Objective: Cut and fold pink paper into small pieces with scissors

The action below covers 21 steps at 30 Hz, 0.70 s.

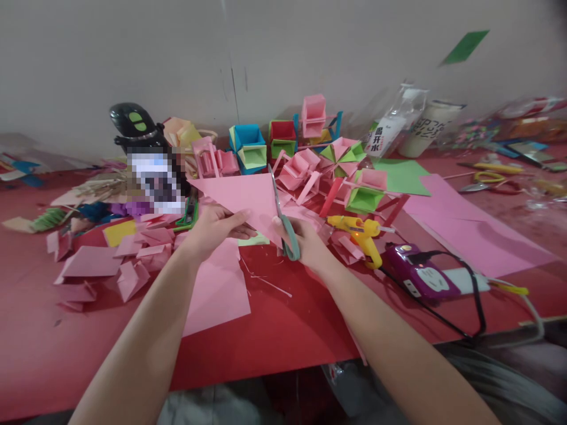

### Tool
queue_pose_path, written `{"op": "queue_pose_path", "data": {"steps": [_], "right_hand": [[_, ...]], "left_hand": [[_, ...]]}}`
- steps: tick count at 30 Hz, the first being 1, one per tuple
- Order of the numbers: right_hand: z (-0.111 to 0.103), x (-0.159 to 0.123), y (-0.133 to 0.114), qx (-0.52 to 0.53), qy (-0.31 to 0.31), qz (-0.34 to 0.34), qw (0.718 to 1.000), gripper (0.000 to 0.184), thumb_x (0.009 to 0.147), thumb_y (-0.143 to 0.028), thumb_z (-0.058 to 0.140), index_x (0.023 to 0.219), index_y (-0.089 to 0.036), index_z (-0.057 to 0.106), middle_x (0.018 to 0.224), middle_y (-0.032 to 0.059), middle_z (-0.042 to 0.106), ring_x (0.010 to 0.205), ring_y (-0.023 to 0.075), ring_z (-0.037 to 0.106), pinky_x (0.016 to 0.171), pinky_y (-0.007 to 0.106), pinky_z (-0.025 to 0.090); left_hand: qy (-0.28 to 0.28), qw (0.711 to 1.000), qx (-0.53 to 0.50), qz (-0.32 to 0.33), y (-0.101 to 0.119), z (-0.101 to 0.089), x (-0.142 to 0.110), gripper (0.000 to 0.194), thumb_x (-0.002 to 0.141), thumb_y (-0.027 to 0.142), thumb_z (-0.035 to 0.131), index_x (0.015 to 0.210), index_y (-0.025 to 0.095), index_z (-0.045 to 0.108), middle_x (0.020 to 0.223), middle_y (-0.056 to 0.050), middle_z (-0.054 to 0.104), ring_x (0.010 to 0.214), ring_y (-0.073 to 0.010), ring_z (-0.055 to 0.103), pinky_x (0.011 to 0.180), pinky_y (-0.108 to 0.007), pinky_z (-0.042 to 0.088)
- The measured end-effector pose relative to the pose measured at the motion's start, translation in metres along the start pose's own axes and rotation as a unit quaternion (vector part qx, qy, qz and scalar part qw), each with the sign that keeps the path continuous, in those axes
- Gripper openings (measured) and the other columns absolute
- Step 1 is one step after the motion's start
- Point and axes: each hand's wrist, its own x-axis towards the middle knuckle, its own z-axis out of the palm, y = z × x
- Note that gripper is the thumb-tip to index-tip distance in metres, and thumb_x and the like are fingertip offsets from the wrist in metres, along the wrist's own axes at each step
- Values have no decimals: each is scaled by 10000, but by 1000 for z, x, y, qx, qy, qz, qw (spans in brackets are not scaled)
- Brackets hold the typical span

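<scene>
A sheet of pink paper (248, 193), folded or cut to a slanting shape, is raised over the table between my hands. My left hand (217, 227) grips its lower left edge, thumb on top and fingers beneath. In my right hand (303, 239) is a pair of scissors (290, 239) with grey-green handles. Their blades point away from me and lie along the paper's right side; whether they are parted is hard to make out. Beneath, a larger pink sheet (217, 295) lies on the red tabletop (283, 330), with thin paper strips beside it.
Folded pink pieces (91, 262) are heaped at left, near a phone (157, 180) on a black stand. Colourful paper boxes (250, 147) stand along the wall. At right are a yellow glue gun (361, 230), a purple power unit (420, 271) with cables, and pink sheets (478, 230).
</scene>
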Motion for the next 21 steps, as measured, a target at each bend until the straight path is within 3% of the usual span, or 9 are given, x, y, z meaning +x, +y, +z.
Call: {"op": "queue_pose_path", "data": {"steps": [6,9,12,15,18,21], "right_hand": [[-8,3,-2,-25,63,-28,997,533,808,-693,657,642,-214,491,503,-17,540,456,127,502,451,263,363],[-19,3,-1,-101,116,-38,987,474,799,-639,698,690,-218,511,528,-28,538,477,128,473,470,269,341],[-30,3,1,-226,151,-37,962,410,828,-568,688,693,-221,516,579,-11,555,530,143,473,506,281,331],[-33,3,5,-367,164,-12,915,371,833,-514,678,676,-225,507,631,34,599,611,191,548,566,307,365],[-31,4,10,-404,167,23,899,273,788,-445,725,821,-219,575,785,82,690,745,252,638,655,347,441],[-26,4,11,-393,181,-40,900,210,817,-298,683,981,-191,608,1001,140,714,956,298,656,820,412,489]], "left_hand": [[6,1000,11,6,-1,-2,3,347,782,436,781,683,106,736,671,-124,748,614,-188,715,676,-297,607],[24,999,2,27,-4,-3,5,322,799,422,763,687,128,696,654,-88,720,589,-169,688,594,-272,568],[50,997,-5,50,-6,-4,7,327,827,435,731,692,150,644,646,-65,693,570,-154,661,554,-260,528],[71,994,-21,77,-9,-4,10,361,835,479,712,691,172,591,611,-36,659,527,-138,620,532,-257,499],[89,990,-26,105,-13,-5,13,402,836,508,710,665,191,532,566,7,594,491,-122,574,509,-250,473],[84,988,-14,128,-16,-5,15,420,847,511,705,646,196,513,549,29,542,485,-113,551,503,-246,453]]}}
